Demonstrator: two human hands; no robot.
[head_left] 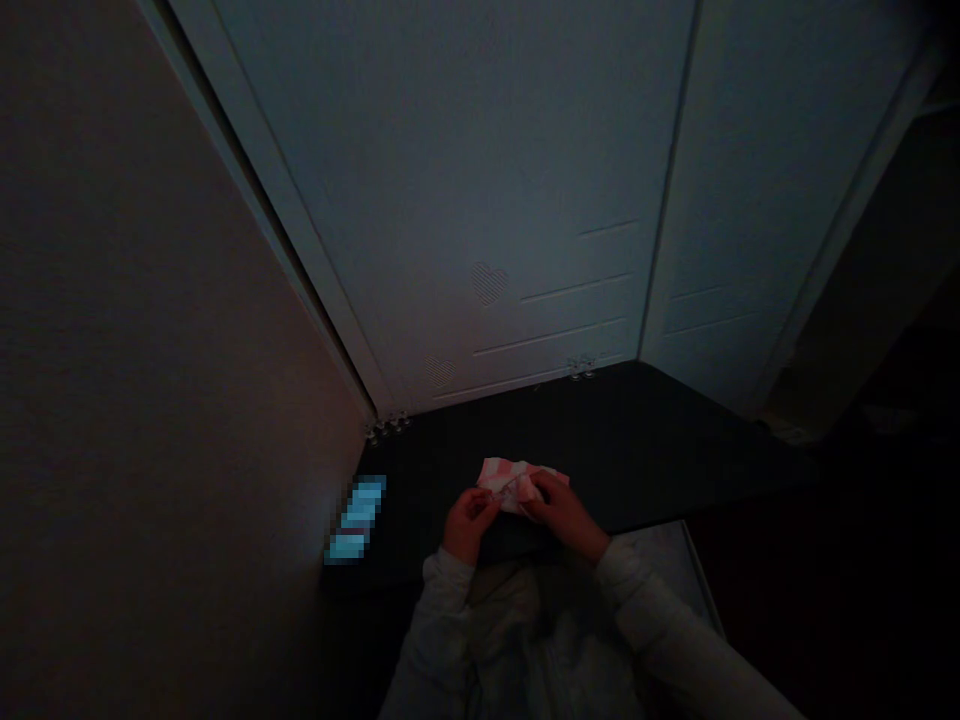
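Observation:
A pink and white checked cloth (pixel 495 469) lies at the near edge of the dark table, between my two hands. My left hand (pixel 469 522) is closed at the cloth's left side, its fingertips pinched on a small clear item (pixel 485 499) whose shape is hard to make out in the dim light. With thumb and fingers pressed together, my right hand (pixel 561 508) grips a bunched part of the cloth at its right side. The two hands are a little apart.
Small clear objects stand in a row (pixel 388 425) at the back left of the dark table (pixel 600 440), and more (pixel 581 367) by the white panel (pixel 480 180). A lit, pixelated screen (pixel 355 520) is at the left edge. A brownish wall (pixel 150 350) rises there.

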